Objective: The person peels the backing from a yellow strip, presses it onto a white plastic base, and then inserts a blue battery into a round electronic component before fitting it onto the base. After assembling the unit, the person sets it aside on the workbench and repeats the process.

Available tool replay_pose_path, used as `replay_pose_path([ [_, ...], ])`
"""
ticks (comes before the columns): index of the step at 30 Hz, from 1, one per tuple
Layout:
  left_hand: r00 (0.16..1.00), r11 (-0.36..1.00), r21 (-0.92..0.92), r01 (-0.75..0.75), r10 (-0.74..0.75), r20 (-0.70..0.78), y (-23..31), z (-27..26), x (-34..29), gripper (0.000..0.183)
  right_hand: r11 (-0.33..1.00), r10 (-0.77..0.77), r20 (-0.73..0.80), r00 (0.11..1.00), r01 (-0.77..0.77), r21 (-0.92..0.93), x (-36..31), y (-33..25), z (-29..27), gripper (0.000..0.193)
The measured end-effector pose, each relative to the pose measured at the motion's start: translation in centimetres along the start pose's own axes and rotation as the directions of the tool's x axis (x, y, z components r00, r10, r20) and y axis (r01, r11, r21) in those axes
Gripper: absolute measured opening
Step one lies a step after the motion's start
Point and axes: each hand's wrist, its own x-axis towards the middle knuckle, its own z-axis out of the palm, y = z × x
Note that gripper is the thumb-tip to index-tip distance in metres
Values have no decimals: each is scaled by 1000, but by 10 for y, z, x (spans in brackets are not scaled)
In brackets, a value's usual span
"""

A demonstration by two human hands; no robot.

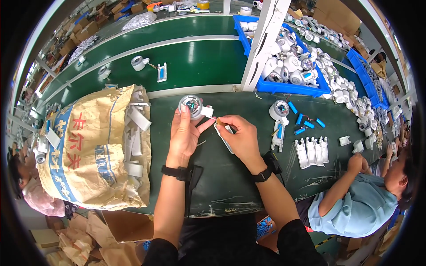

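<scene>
My left hand [183,135] holds a round white lamp-like housing [193,105] with its open face up, so the dark inside and a small green circuit part show. A short white arm [207,111] juts from the housing toward my right hand. My right hand [239,135] pinches a small brownish piece [218,120] at the end of a thin wire near that arm; its exact kind is too small to tell. Under my right fingers lies a long white bracket [227,141], partly hidden. To the right, another housing [279,109] rests joined to a bracket with a blue battery.
Several blue batteries [309,124] and a row of white brackets [311,152] lie at the right. A paper sack [95,150] of white parts stands left. Behind are a blue crate [293,90] full of housings, a metal post [259,48] and a green conveyor [199,62]. A co-worker [355,204] sits right.
</scene>
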Motion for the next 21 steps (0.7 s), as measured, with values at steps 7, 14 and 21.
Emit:
replay_pose_path([
  [7,1000,999,-41,5,-4,29,-1,-4,2,55,1000,1,32,999,-1,-21,0,-3,0,20],
  [14,1000,999,-43,10,-9,30,-1,-3,2,60,996,16,48,999,-11,-87,-1,-5,-1,21],
  [21,999,1000,-25,9,-9,31,0,-4,1,62,993,0,54,999,6,-115,-2,-10,0,20],
])
